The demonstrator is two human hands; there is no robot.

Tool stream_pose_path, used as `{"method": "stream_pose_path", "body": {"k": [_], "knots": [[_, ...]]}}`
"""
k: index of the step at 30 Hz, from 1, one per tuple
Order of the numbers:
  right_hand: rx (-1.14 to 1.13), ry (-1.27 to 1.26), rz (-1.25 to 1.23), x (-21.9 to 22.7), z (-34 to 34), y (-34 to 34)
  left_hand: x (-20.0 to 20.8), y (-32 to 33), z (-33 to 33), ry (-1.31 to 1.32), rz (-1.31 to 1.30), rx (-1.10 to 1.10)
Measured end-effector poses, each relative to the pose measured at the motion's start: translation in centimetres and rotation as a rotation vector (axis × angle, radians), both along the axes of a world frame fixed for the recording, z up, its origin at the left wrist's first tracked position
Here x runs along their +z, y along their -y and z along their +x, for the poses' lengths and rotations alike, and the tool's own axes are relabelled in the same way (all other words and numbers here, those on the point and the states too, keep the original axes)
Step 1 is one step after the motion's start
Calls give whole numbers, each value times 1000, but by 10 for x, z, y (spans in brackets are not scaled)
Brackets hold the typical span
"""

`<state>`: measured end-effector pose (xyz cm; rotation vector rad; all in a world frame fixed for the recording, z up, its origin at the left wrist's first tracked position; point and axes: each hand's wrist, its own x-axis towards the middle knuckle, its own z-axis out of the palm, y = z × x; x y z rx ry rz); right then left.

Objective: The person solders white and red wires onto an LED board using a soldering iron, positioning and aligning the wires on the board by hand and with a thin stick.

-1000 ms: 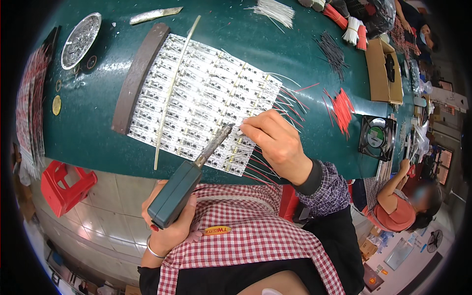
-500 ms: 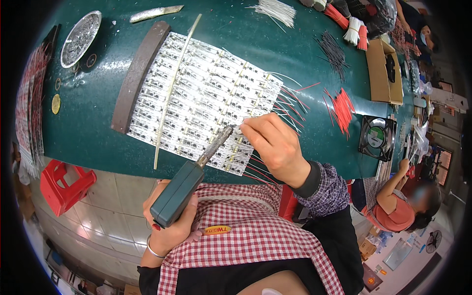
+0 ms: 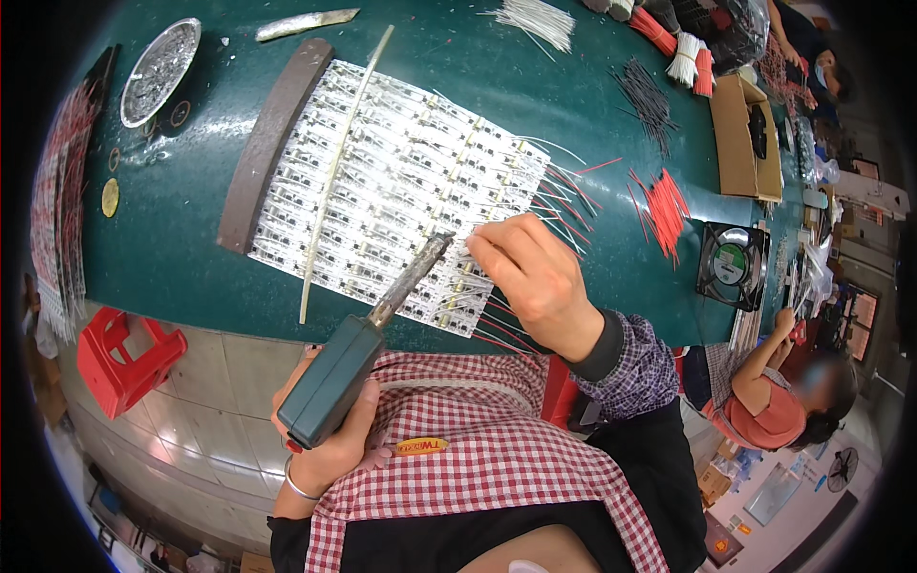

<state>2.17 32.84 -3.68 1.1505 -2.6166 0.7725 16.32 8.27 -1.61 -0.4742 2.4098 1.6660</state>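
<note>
My left hand (image 3: 330, 435) is wrapped round the dark green handle of a soldering iron (image 3: 330, 382). The iron's metal barrel slants up to the right, and its tip is over a white sheet of small circuit boards (image 3: 373, 201), close to the fingertips of my right hand (image 3: 535, 277). Thumb and forefinger of that hand are pinched together at the sheet's right part; what they hold is too small to make out. Red and white wires (image 3: 564, 205) stick out from the sheet's right edge, above and below my right hand.
A brown bar (image 3: 272, 153) lies along the sheet's left edge, and a thin pale strip (image 3: 344, 162) crosses the sheet. Loose red wires (image 3: 666, 215), black wires (image 3: 645, 100), a small fan (image 3: 733, 265) and a cardboard box (image 3: 745, 143) are to the right. A metal dish (image 3: 160, 74) stands far left.
The soldering iron has shifted slightly left, its tip a little farther up the sheet and its handle lower. My right hand stays almost in place, still pinched.
</note>
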Motion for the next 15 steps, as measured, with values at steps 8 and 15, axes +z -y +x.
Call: {"method": "stream_pose_path", "body": {"k": [8, 15], "knots": [[20, -1, -50, 4, 4, -1, -3, 0, 7, -43, 23, 82], [20, 40, -15, 0, 9, -3, 6, 1, 0, -89, -16, -28]]}}
